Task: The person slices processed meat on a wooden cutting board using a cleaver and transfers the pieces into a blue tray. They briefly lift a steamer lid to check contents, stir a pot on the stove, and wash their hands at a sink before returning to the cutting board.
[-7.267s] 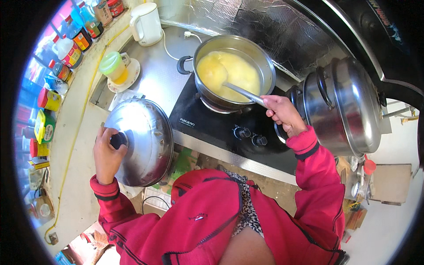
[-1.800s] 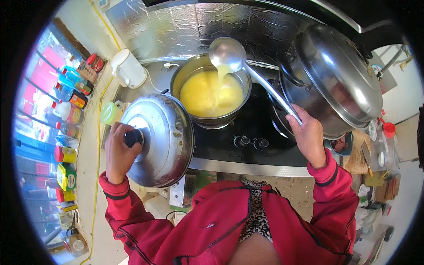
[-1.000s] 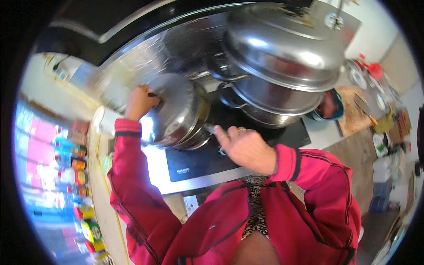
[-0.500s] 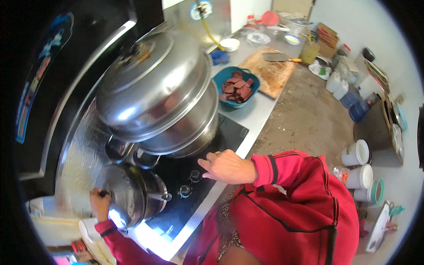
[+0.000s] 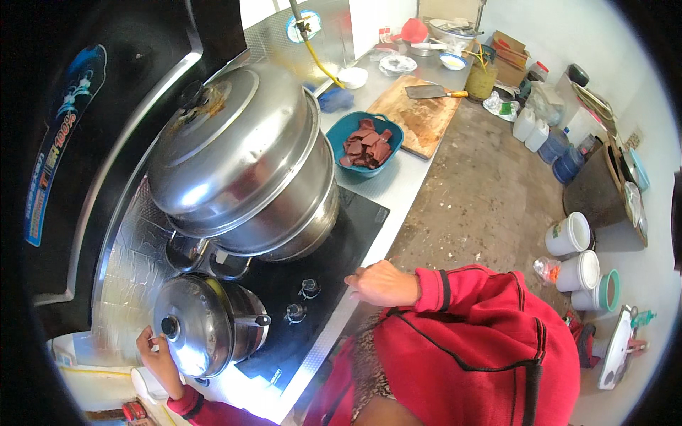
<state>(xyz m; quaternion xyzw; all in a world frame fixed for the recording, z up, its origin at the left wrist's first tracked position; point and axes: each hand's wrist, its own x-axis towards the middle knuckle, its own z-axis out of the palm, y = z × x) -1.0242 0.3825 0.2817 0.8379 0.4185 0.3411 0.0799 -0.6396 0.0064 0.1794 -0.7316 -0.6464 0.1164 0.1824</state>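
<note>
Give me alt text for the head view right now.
The left hand rests on the rim of the steel lid covering a pot on the black stove, while the empty right hand sits at the stove's front edge. A big lidded steamer stands behind.

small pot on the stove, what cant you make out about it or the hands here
- Small pot, head view: contents hidden by its lid.
- Left hand: fingertips hidden behind the lid's rim.
- Right hand: palm faces down at the stove edge, so contact is unclear.
- Big steamer: contents hidden by its cover.
</note>
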